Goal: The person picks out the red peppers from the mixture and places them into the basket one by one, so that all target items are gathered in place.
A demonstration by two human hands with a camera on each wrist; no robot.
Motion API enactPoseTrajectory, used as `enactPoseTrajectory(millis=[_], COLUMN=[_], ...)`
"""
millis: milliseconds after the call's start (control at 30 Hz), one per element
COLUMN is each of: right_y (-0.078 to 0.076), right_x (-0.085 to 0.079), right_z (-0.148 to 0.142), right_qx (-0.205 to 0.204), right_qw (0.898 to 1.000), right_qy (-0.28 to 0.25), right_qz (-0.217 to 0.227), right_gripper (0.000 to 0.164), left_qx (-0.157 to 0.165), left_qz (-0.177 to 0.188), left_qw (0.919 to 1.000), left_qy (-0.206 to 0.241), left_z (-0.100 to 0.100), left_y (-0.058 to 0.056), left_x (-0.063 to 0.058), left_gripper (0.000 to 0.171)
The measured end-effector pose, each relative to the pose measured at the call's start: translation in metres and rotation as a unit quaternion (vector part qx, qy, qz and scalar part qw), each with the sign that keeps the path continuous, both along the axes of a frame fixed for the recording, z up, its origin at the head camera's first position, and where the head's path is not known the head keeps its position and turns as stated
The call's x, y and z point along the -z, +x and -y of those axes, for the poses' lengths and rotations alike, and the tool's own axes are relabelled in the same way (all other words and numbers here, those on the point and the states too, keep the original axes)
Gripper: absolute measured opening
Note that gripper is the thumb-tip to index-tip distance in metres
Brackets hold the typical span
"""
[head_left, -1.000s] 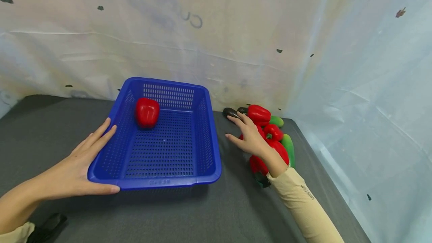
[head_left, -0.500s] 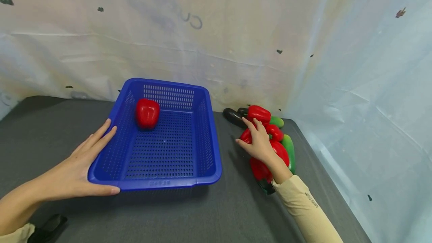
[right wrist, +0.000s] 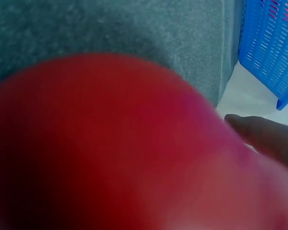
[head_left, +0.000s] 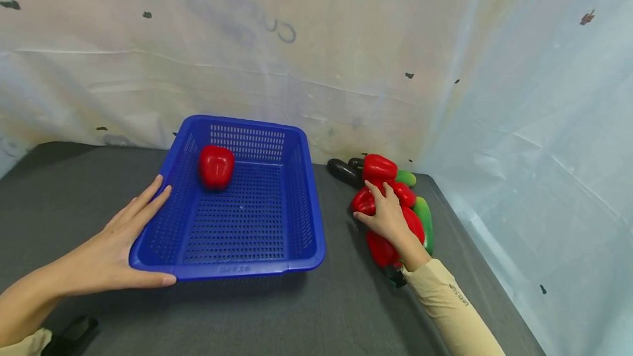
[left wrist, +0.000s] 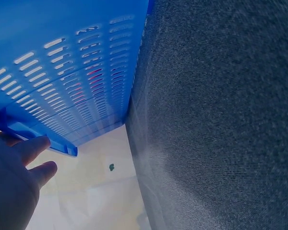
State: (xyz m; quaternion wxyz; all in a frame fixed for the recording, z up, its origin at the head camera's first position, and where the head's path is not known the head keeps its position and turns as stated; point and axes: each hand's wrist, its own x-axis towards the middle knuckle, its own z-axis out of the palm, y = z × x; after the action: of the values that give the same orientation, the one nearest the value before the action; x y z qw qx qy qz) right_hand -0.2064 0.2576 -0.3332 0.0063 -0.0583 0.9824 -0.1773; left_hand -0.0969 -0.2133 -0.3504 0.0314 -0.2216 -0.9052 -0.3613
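Note:
In the head view a blue plastic basket (head_left: pixel 232 272) stands at the middle left, a red bell pepper (head_left: pixel 216 167) in its back left part. My left hand (head_left: pixel 116 246) rests against its near left corner, fingers straight along the left rim and thumb at the front. My right hand (head_left: pixel 390 221) is over the pile on the right, thumb and fingers spread about another red bell pepper (head_left: pixel 362 201); whether they press on it I cannot tell. A large blurred red pepper (right wrist: pixel 110 143) fills much of the right wrist view. The basket's slotted side (left wrist: pixel 62 72) shows in the left wrist view.
Around my right hand lie more red bell peppers (head_left: pixel 379 168), green cucumbers (head_left: pixel 423 218) and dark eggplants (head_left: pixel 343 172). A pale plastic sheet (head_left: pixel 321 59) hangs behind and to the right of the dark grey table (head_left: pixel 277 323). A black object (head_left: pixel 74 334) lies by my left wrist.
My right hand has moved right and towards me, from near the eggplants to over a red bell pepper in the pile. The left hand and basket have stayed in place.

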Motion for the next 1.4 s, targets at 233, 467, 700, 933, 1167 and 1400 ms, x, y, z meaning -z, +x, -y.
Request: enactPoseTrajectory(millis=[233, 467, 700, 933, 1167, 1400], right_y=[-0.0001, -0.0021, -0.0044, -0.0045, -0.0018, -0.0003], right_x=[0.0021, 0.0042, 0.0051, 0.0060, 0.0087, 0.0097], right_z=[-0.0019, -0.0016, -0.0007, -0.0016, -0.0005, 0.0002], right_qx=[-0.009, -0.011, -0.012, -0.021, -0.060, -0.105], right_qw=[1.000, 0.999, 0.999, 0.998, 0.995, 0.989], right_qy=[0.017, 0.014, 0.006, -0.007, -0.022, -0.031], right_qz=[-0.013, -0.031, -0.047, -0.056, -0.072, -0.102], right_gripper=[0.081, 0.074, 0.074, 0.073, 0.071, 0.071], left_qx=[0.000, -0.001, 0.000, 0.000, -0.001, -0.004], left_qz=[0.007, 0.010, 0.010, 0.008, 0.006, 0.011], left_qw=[1.0000, 0.9999, 0.9999, 1.0000, 1.0000, 0.9999], left_qy=[-0.001, -0.003, -0.003, -0.001, -0.002, -0.002], left_z=[-0.0011, -0.0019, -0.0019, -0.0012, -0.0012, -0.0003], left_y=[-0.0006, -0.0017, -0.0014, -0.0004, 0.0002, 0.0014], left_x=[-0.0011, -0.0025, -0.0032, -0.0024, -0.0011, -0.0018], left_gripper=[0.129, 0.129, 0.128, 0.128, 0.128, 0.128])
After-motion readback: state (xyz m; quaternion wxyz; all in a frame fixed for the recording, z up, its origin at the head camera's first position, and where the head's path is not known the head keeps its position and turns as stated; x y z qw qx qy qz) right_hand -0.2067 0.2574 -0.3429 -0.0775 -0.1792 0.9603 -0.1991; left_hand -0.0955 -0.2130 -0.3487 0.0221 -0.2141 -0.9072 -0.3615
